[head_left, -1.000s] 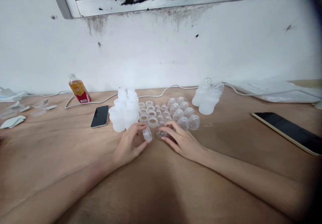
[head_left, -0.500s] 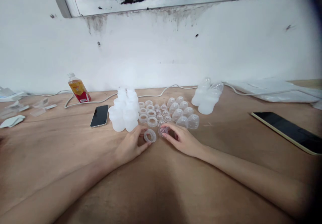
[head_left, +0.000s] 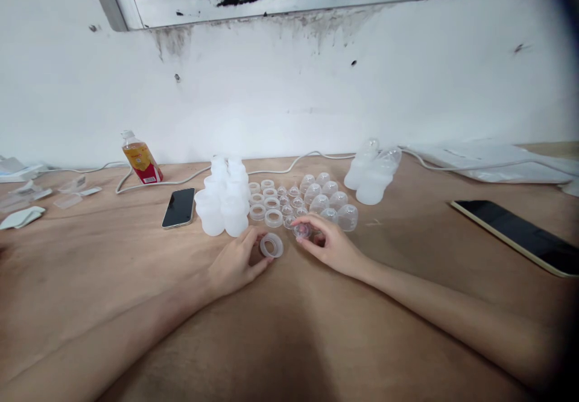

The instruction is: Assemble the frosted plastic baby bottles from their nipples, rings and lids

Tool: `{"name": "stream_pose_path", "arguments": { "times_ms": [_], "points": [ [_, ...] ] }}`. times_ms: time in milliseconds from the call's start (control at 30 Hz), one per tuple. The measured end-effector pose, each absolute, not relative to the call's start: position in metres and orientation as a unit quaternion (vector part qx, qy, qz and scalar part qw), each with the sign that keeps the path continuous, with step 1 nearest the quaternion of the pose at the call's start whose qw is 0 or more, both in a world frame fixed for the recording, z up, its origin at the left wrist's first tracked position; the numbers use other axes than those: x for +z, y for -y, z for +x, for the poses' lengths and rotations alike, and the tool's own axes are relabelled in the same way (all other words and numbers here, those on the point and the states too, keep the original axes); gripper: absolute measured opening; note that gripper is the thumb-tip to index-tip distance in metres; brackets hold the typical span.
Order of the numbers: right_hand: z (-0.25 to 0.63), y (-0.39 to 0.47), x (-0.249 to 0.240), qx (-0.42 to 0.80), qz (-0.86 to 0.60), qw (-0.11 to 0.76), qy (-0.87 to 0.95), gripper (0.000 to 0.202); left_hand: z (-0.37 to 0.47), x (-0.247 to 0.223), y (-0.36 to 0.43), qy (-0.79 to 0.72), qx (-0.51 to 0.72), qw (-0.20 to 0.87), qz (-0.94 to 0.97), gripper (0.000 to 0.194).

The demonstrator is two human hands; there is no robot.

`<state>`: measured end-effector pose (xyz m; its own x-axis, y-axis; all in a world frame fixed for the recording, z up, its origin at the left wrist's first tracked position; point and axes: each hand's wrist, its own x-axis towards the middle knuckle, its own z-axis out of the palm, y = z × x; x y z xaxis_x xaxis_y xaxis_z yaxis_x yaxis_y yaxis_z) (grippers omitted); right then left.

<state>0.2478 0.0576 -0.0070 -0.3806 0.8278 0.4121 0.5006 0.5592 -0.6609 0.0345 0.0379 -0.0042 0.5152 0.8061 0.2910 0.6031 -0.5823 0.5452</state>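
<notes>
Between the thumb and fingers of my left hand (head_left: 244,257) is a translucent ring (head_left: 271,245), tilted so its opening shows. My right hand (head_left: 332,245) pinches a small clear nipple-shaped piece (head_left: 301,230), just right of the ring and apart from it. Beyond my hands stand rows of similar rings (head_left: 273,218), small clear nipple pieces (head_left: 294,191) and clear domes (head_left: 348,217). White translucent bottles (head_left: 212,215) stand in a cluster behind my left hand.
More white bottles with clear domes (head_left: 371,185) stand at the back right. A phone (head_left: 178,208) lies left, a larger one (head_left: 520,236) right. A drink bottle (head_left: 142,160), a white cable (head_left: 312,153), plastic scraps (head_left: 70,200) and a plastic bag (head_left: 488,164) are near the wall.
My right hand has moved slightly right and up with the clear piece, which is now turned differently. The ring in my left hand has shifted slightly right and tilted.
</notes>
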Motion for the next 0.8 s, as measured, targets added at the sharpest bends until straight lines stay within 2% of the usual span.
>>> {"name": "stream_pose_path", "arguments": {
  "times_ms": [333,667,800],
  "points": [
    [0.25,-0.057,-0.009,0.268,-0.401,0.409,0.775,0.028,0.033,-0.007,-0.039,-0.427,0.301,0.195,0.83,0.031],
    [0.244,-0.048,-0.008,0.083,-0.325,0.352,0.874,0.03,0.034,-0.008,-0.038,-0.418,0.322,0.162,0.834,0.033],
    [0.242,-0.046,-0.007,0.053,-0.301,0.308,0.901,0.031,0.033,-0.008,-0.038,-0.403,0.322,0.135,0.846,0.033]
  ]
}}
